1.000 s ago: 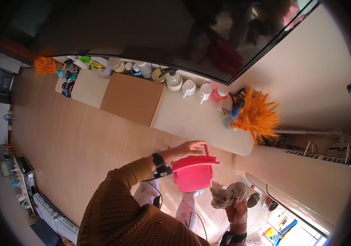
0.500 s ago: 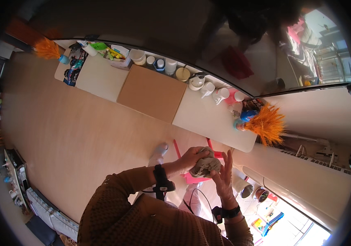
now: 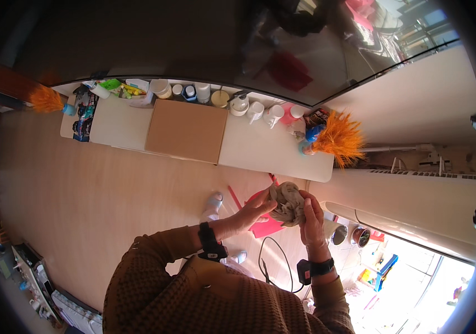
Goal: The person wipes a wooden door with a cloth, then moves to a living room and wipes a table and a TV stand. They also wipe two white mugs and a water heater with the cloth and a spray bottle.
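Note:
A bunched, grey-beige cloth point(image 3: 287, 204) is held between my two hands in front of my body. From its left side, my left hand point(image 3: 253, 212) presses on it with the fingers pointing inward. On the other side, my right hand point(image 3: 312, 222) curls its fingers and thumb round the cloth's edge. The cloth's underside is hidden. Below the cloth stands a pink-red stool point(image 3: 266, 227), partly covered by the cloth and my hands.
Ahead runs a long white cabinet point(image 3: 271, 151) bearing a cardboard box point(image 3: 187, 129), white mugs point(image 3: 273, 114) and a vase of orange dried stalks point(image 3: 338, 139). A dark screen point(image 3: 154, 44) rises behind it. Plant pots point(image 3: 361, 236) stand at the right, and a black cable point(image 3: 261, 253) hangs near my body.
My left hand has slid from the cloth's top to its left side. My right fingers, stretched up before, now bend round the cloth. The whole view has turned slightly.

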`<state>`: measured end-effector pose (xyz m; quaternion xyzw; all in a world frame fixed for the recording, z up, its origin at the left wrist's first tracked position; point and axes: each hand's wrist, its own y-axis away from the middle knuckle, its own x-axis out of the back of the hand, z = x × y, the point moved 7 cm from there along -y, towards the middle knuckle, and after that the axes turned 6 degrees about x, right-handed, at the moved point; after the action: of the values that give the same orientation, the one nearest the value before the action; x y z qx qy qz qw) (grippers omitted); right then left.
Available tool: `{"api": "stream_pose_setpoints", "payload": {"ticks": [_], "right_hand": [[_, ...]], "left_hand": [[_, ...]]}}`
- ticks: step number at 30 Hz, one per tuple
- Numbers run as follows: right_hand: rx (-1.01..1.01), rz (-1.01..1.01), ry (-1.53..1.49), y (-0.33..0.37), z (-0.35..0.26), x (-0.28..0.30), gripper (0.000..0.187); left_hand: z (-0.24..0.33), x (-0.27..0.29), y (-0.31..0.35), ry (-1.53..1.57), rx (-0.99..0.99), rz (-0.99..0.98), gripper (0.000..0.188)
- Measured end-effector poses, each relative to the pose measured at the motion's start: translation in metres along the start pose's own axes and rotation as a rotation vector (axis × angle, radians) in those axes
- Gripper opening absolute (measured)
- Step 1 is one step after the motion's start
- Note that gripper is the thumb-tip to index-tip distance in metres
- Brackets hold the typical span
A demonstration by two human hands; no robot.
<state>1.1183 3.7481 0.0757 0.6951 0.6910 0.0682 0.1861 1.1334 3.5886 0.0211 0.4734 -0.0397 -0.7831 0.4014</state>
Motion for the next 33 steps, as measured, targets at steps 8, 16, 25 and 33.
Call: {"api": "stream_pose_setpoints", "payload": {"ticks": [8, 16, 25, 33], "right_hand": [[-0.093, -0.029, 0.076, 0.175, 0.010, 0.129, 0.057], [-0.323, 0.826, -0.005, 0.544, 0.203, 0.440, 0.035], [-0.806, 1.067, -0.369, 0.798, 0.403, 0.456, 0.020], [-0.726, 1.074, -0.443, 0.794, 0.409, 0.449, 0.021]], "left_hand": [[-0.088, -0.106, -0.014, 0.378, 0.259, -0.352, 0.055], [-0.176, -0.198, -0.007, 0.323, 0.341, -0.362, 0.056], [-0.254, -0.333, -0.027, 0.484, 0.367, -0.542, 0.054], [-0.178, -0.428, -0.112, 0.466, -0.005, -0.493, 0.059]]}}
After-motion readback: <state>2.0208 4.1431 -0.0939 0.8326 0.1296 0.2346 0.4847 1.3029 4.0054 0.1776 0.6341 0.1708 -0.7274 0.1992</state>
